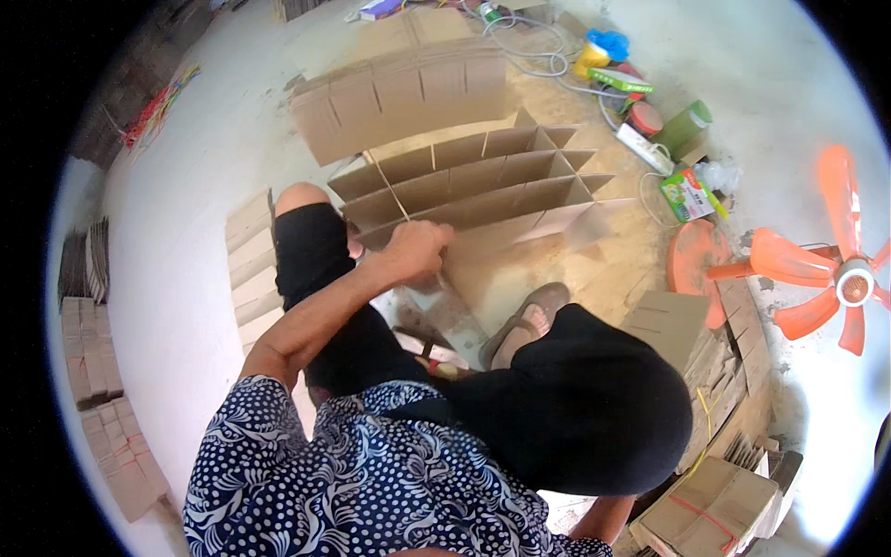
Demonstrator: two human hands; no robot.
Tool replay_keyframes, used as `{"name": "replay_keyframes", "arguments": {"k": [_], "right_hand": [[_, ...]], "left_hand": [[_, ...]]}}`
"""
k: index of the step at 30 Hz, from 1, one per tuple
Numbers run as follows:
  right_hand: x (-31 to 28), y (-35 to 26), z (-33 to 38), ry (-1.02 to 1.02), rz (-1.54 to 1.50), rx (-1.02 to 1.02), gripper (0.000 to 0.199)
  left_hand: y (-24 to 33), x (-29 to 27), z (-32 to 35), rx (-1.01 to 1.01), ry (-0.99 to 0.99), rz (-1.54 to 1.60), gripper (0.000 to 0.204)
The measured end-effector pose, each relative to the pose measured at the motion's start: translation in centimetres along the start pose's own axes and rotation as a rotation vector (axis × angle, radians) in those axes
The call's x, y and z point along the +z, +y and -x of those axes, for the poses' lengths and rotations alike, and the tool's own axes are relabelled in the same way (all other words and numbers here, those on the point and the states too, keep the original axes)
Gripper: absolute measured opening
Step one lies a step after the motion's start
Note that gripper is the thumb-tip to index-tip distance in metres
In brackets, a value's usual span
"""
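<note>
A cardboard partition (464,195) stands on edge in front of me. Several long brown strips run side by side, with short cross strips slotted in at their right end. Another cross strip (386,184), seen nearly edge-on, spans the long strips toward their left. My left hand (418,251) is at its near end, fingers bent and closed on it; the fingertips are partly hidden. My right forearm (605,516) shows at the lower edge beyond my knee, its hand out of sight.
A pile of slotted cardboard sheets (399,93) lies beyond the partition. At right are an orange fan (840,274), a white power strip (644,148) with cable, a green jar (685,125) and a tied cardboard bundle (710,511). More cardboard strips (251,265) lie left of my leg.
</note>
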State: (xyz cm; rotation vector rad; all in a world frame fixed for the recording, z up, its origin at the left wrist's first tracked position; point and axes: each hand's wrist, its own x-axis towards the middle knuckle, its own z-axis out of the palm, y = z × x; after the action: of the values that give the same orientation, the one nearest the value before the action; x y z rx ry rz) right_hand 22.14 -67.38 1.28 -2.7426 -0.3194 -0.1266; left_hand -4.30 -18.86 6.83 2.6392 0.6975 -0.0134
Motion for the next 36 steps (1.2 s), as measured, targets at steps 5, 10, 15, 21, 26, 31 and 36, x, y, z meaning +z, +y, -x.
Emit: {"name": "replay_keyframes", "arguments": {"k": [5, 10, 15, 21, 26, 31, 36], "right_hand": [[-2.2, -1.4, -0.7, 0.014, -0.549, 0.049, 0.069], [-5.6, -15.7, -2.1, 0.184, -0.891, 0.231, 0.047], [-2.7, -22.9, -7.4, -0.202, -1.173, -0.122, 0.035], [2.9, -24.7, -17.2, -0.265, -0.598, -0.556, 0.029], [-2.5, -29.2, -13.6, -0.229, -0.558, -0.708, 0.022], [-3.4, -31.8, -7.6, -0.053, -0.444, -1.096, 0.043], [-2.9, -34.0, -5.3, -0.164, -0.681, -1.130, 0.049]], "left_hand": [[0.2, 0.8, 1.0, 0.035, 0.041, 0.054, 0.018], [0.6, 1.5, -0.3, -0.011, 0.047, 0.048, 0.019], [1.5, 1.5, -1.7, -0.048, -0.032, 0.039, 0.021], [2.0, 0.0, -1.9, -0.058, -0.201, 0.012, 0.020], [1.8, 0.7, -1.2, -0.042, -0.174, 0.009, 0.018], [1.5, 1.4, -0.9, 0.011, -0.028, 0.050, 0.017], [2.0, 1.4, -1.2, -0.013, -0.069, 0.098, 0.022]]}}
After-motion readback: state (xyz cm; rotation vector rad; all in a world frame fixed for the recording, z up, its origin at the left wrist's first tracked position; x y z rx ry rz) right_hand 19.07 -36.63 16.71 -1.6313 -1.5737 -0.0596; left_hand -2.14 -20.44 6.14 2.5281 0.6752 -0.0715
